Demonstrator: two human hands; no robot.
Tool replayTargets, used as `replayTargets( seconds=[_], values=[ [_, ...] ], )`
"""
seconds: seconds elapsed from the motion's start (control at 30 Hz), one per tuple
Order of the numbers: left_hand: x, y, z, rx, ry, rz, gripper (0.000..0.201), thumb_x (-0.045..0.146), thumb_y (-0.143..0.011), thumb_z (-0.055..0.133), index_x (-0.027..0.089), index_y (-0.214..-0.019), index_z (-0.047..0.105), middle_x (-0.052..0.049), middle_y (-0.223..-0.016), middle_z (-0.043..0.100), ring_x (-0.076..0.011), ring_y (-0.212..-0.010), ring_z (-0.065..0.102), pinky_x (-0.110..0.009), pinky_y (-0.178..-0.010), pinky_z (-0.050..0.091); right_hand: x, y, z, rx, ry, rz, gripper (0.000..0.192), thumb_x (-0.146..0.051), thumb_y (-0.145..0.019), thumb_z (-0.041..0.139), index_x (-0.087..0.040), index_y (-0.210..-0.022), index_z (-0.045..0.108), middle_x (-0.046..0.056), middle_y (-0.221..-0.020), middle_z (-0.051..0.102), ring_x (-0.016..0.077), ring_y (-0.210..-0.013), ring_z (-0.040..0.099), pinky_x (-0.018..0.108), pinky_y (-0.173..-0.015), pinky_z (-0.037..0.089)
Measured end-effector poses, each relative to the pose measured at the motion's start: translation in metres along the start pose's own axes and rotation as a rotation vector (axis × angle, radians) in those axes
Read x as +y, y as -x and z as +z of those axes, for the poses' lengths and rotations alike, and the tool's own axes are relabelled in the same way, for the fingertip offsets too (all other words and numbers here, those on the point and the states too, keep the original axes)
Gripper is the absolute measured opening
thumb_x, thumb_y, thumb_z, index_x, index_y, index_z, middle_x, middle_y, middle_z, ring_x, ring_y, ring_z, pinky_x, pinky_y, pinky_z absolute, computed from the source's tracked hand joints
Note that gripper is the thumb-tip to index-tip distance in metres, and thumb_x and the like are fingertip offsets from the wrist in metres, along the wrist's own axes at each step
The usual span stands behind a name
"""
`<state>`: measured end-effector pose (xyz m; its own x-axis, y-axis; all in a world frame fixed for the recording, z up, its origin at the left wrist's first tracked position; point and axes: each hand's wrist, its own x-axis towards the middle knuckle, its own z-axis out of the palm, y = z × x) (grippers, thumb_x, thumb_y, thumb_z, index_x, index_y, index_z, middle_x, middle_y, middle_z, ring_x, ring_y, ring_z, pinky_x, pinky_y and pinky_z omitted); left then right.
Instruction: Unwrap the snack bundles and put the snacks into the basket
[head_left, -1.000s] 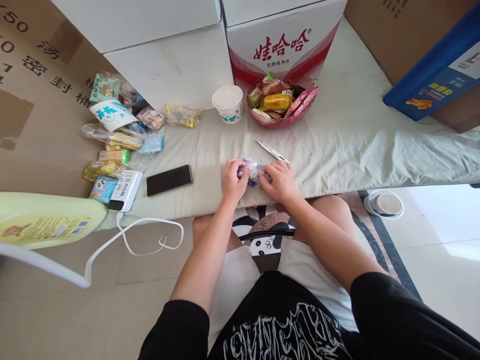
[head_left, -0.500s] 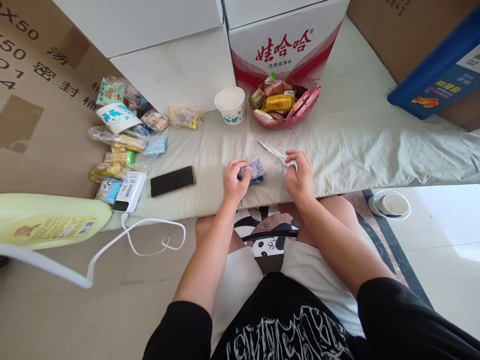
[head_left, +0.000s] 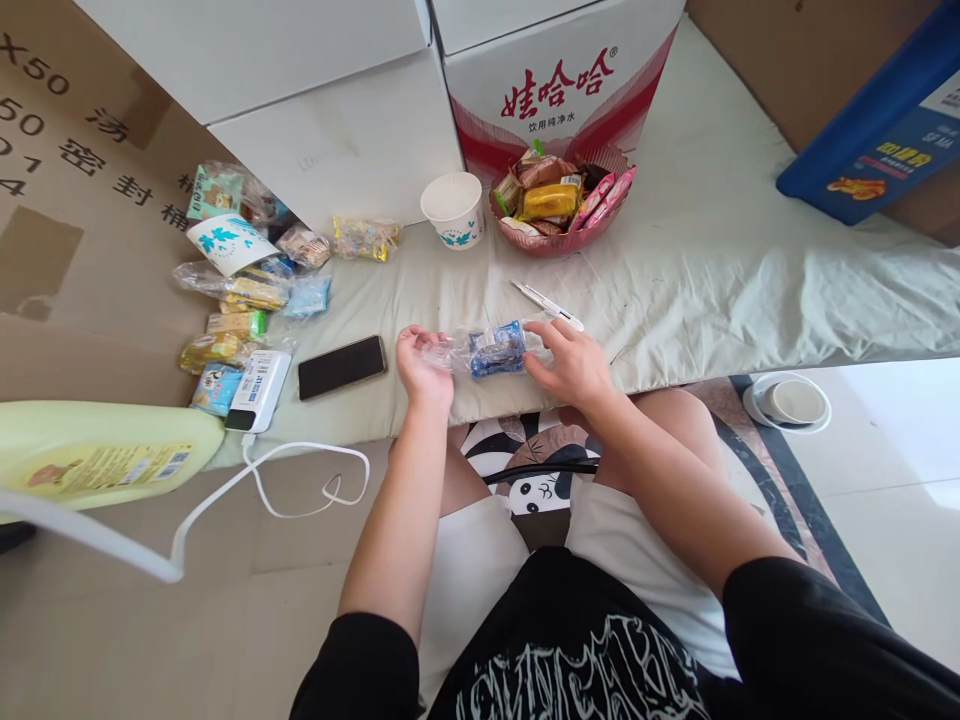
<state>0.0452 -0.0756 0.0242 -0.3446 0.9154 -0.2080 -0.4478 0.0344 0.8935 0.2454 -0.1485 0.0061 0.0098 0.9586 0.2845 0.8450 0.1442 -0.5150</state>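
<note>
My left hand [head_left: 425, 368] is closed on the loose clear end of a plastic bag [head_left: 448, 354]. Inside the bag's other part are blue wrapped snack packets [head_left: 496, 350], low over the cloth near the front edge. At the right end of the bag is my right hand [head_left: 570, 362], fingers apart, thumb and forefinger close to the plastic; whether they touch it is hard to see. A white utility knife [head_left: 552, 306] lies on the cloth just beyond my right hand, free of it.
Behind are a paper cup [head_left: 453, 212] and a red bowl [head_left: 559, 240] of wrapped snacks. A phone [head_left: 342, 367], a white power bank [head_left: 259, 391] with a cable, and a pile of snack packets [head_left: 240, 291] lie left. A blue container [head_left: 874, 140] stands right.
My right hand has let go of the utility knife and moved left to the bag. My left hand has shifted left, stretching out the bag's clear end.
</note>
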Motion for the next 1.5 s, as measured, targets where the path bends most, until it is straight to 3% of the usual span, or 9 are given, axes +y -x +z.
replayTargets(
  seconds=[0.17, 0.33, 0.43, 0.5, 0.6, 0.77, 1.0, 1.2, 1.5],
  values=[
    [0.039, -0.007, -0.005, -0.243, -0.341, 0.116, 0.018, 0.034, -0.075, 0.067, 0.023, -0.073, 0.053, 0.009, -0.047, 0.033, -0.0099, -0.044, 0.034, -0.023, -0.050, 0.033, 0.000, -0.001, 0.000, -0.025, 0.017, -0.066, 0.031, -0.032, -0.092, 0.059, -0.023, -0.116, 0.076, 0.015, -0.118, 0.064, 0.0295, -0.105, 0.059, 0.044, -0.090, 0.046],
    [0.061, -0.009, 0.002, -0.659, -1.155, 0.216, 0.034, 0.032, -0.063, 0.084, 0.024, -0.094, 0.070, 0.000, -0.083, 0.067, -0.0166, -0.074, 0.060, -0.028, -0.069, 0.048, -0.002, 0.001, -0.004, 0.155, -0.083, -0.237, 0.017, -0.021, -0.089, 0.056, -0.023, -0.086, 0.072, 0.010, -0.117, 0.071, 0.0302, -0.120, 0.059, 0.047, -0.103, 0.040],
    [0.058, -0.008, 0.008, -0.906, -1.377, 0.256, 0.055, 0.034, -0.061, 0.087, 0.026, -0.113, 0.071, -0.005, -0.125, 0.068, -0.0271, -0.120, 0.063, -0.039, -0.104, 0.049, -0.004, 0.004, -0.013, -0.002, -0.153, -0.356, 0.021, -0.024, -0.088, 0.051, -0.021, -0.089, 0.071, 0.008, -0.098, 0.076, 0.0256, -0.099, 0.067, 0.041, -0.096, 0.043],
    [0.051, -0.007, 0.010, -0.984, -1.390, 0.194, 0.051, 0.034, -0.070, 0.081, 0.026, -0.119, 0.068, -0.006, -0.129, 0.069, -0.0281, -0.125, 0.062, -0.042, -0.110, 0.047, -0.006, 0.006, -0.019, -0.208, -0.140, -0.317, 0.029, -0.028, -0.092, 0.046, -0.021, -0.098, 0.073, 0.007, -0.088, 0.076, 0.0228, -0.083, 0.067, 0.036, -0.082, 0.044],
    [0.042, -0.006, 0.009, -0.941, -1.328, 0.112, 0.037, 0.036, -0.079, 0.071, 0.025, -0.114, 0.067, -0.005, -0.121, 0.074, -0.0260, -0.113, 0.069, -0.041, -0.104, 0.051, -0.012, 0.006, -0.026, -0.393, -0.021, -0.077, 0.038, -0.032, -0.099, 0.038, -0.022, -0.106, 0.074, 0.007, -0.094, 0.079, 0.0227, -0.083, 0.069, 0.033, -0.070, 0.040],
    [0.038, -0.007, 0.007, -0.855, -1.234, 0.102, 0.019, 0.037, -0.080, 0.072, 0.022, -0.091, 0.067, -0.003, -0.096, 0.075, -0.0212, -0.090, 0.069, -0.033, -0.084, 0.053, -0.018, 0.001, -0.025, -0.353, 0.046, 0.176, 0.037, -0.038, -0.101, 0.044, -0.027, -0.124, 0.070, 0.005, -0.121, 0.076, 0.0256, -0.098, 0.072, 0.033, -0.070, 0.044],
    [0.040, -0.001, 0.015, -0.773, -1.080, -0.008, 0.024, 0.029, -0.085, 0.076, 0.021, -0.070, 0.060, 0.002, -0.062, 0.057, -0.0133, -0.056, 0.047, -0.024, -0.054, 0.035, -0.021, 0.002, -0.021, -0.286, 0.016, 0.143, 0.056, -0.047, -0.093, 0.059, -0.029, -0.145, 0.055, 0.006, -0.152, 0.059, 0.0277, -0.096, 0.072, 0.037, -0.066, 0.050],
    [0.042, 0.013, 0.027, -0.654, -0.787, -0.322, 0.033, 0.044, -0.088, 0.076, 0.021, -0.075, 0.056, -0.004, -0.094, 0.077, -0.0132, -0.064, 0.060, -0.020, -0.049, 0.038, -0.022, 0.002, -0.022, -0.335, 0.049, 0.097, 0.068, -0.046, -0.089, 0.063, -0.035, -0.154, 0.048, 0.005, -0.154, 0.058, 0.0276, -0.092, 0.072, 0.037, -0.066, 0.052],
    [0.039, 0.019, 0.037, -0.604, -0.535, -0.481, 0.029, 0.034, -0.081, 0.080, 0.020, -0.079, 0.055, -0.008, -0.090, 0.079, -0.0182, -0.075, 0.073, -0.020, -0.048, 0.041, -0.026, 0.001, -0.018, -0.312, 0.061, 0.107, 0.082, -0.050, -0.083, 0.067, -0.029, -0.158, 0.044, 0.009, -0.158, 0.054, 0.0315, -0.097, 0.073, 0.041, -0.068, 0.056]
  ],
)
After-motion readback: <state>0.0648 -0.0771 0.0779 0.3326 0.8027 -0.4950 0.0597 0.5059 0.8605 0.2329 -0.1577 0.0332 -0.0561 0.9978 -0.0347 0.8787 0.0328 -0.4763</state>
